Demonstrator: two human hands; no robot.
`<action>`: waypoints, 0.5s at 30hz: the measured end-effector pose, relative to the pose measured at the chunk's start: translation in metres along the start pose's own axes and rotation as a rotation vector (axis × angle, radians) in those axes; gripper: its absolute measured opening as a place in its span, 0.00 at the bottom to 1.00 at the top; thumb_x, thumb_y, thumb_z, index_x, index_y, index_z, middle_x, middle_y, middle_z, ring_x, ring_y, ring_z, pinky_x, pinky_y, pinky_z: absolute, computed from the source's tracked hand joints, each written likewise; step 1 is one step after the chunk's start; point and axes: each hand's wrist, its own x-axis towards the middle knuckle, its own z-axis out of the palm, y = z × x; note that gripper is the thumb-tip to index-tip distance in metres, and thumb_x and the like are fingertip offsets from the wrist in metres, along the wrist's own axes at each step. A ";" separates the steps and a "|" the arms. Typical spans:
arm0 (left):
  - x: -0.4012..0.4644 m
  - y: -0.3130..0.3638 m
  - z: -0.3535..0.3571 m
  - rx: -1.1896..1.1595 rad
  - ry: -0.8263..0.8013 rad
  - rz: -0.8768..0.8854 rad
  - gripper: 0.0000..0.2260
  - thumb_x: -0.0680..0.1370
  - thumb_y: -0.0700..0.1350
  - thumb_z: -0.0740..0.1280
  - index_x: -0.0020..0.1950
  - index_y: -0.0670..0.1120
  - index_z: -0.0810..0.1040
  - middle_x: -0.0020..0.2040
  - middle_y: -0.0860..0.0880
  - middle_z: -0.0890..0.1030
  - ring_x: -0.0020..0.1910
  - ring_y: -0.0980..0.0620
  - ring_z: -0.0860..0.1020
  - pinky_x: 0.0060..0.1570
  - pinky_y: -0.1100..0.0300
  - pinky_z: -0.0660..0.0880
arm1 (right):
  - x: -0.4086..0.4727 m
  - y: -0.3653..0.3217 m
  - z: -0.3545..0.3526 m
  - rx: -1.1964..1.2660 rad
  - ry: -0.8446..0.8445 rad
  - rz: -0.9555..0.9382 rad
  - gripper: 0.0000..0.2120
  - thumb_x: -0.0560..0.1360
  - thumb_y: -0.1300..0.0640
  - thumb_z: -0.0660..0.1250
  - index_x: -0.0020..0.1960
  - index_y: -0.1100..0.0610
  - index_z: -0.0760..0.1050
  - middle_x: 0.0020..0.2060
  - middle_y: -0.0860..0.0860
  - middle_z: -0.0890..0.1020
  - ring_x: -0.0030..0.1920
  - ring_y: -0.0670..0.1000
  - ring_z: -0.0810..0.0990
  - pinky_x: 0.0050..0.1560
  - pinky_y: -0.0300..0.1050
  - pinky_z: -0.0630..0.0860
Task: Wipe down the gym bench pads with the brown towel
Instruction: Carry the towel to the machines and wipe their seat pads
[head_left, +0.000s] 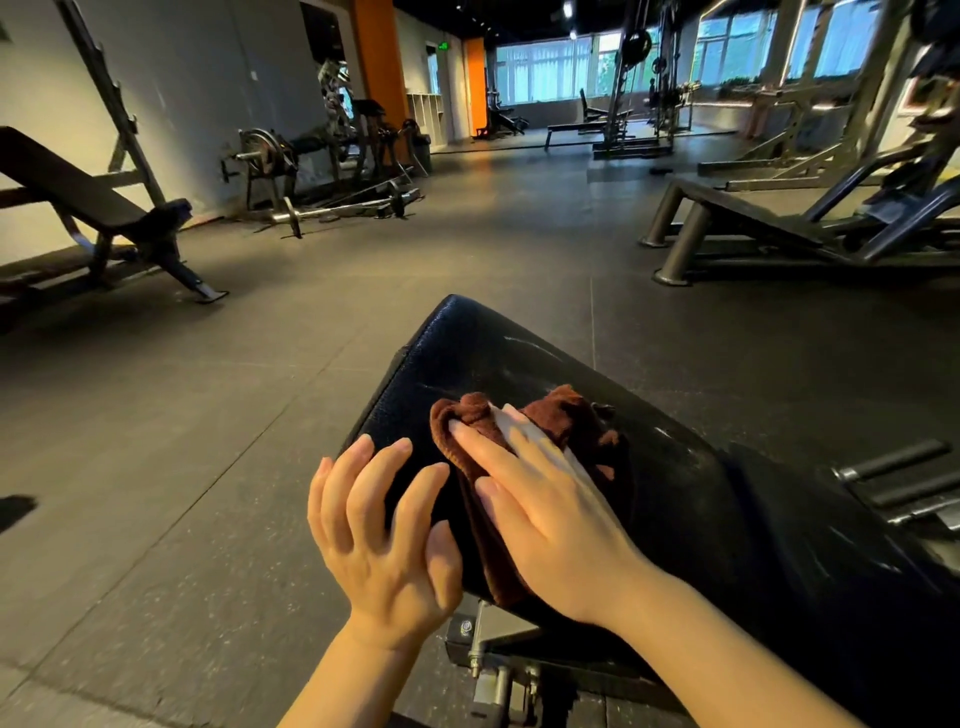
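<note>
While the dark rubber floor (260, 415) spreads toward distant racks, I look down on the black bench pad (519, 358), tilted across the foreground. My right hand (545, 499) presses flat, fingers straight, on the brown towel (571, 421) bunched on the pad; my left hand (379, 530) rests spread-fingered on the pad's near edge, just beside the towel.

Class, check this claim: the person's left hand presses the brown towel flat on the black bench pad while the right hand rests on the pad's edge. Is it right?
The hands are swapped. In the head view the right hand presses the brown towel on the black bench pad; the left hand rests on the pad's edge.
</note>
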 end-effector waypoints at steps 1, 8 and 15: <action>0.000 0.001 0.001 -0.007 0.012 -0.012 0.17 0.83 0.51 0.49 0.56 0.46 0.75 0.60 0.43 0.73 0.68 0.44 0.66 0.65 0.39 0.65 | 0.008 -0.004 0.000 -0.030 -0.005 0.015 0.26 0.78 0.39 0.39 0.76 0.33 0.49 0.79 0.39 0.48 0.76 0.36 0.38 0.78 0.53 0.46; -0.001 0.000 0.007 0.001 0.021 -0.039 0.18 0.83 0.52 0.50 0.61 0.45 0.75 0.60 0.44 0.74 0.68 0.45 0.67 0.65 0.38 0.66 | 0.080 -0.033 -0.006 -0.055 -0.065 0.191 0.22 0.85 0.44 0.44 0.78 0.35 0.49 0.80 0.44 0.41 0.78 0.46 0.36 0.75 0.62 0.38; 0.001 0.005 0.000 0.010 -0.009 -0.048 0.18 0.83 0.51 0.49 0.60 0.47 0.76 0.61 0.44 0.73 0.69 0.45 0.65 0.66 0.38 0.64 | 0.012 0.023 -0.018 0.010 0.041 0.318 0.21 0.84 0.46 0.47 0.76 0.35 0.54 0.80 0.42 0.47 0.79 0.45 0.43 0.78 0.55 0.46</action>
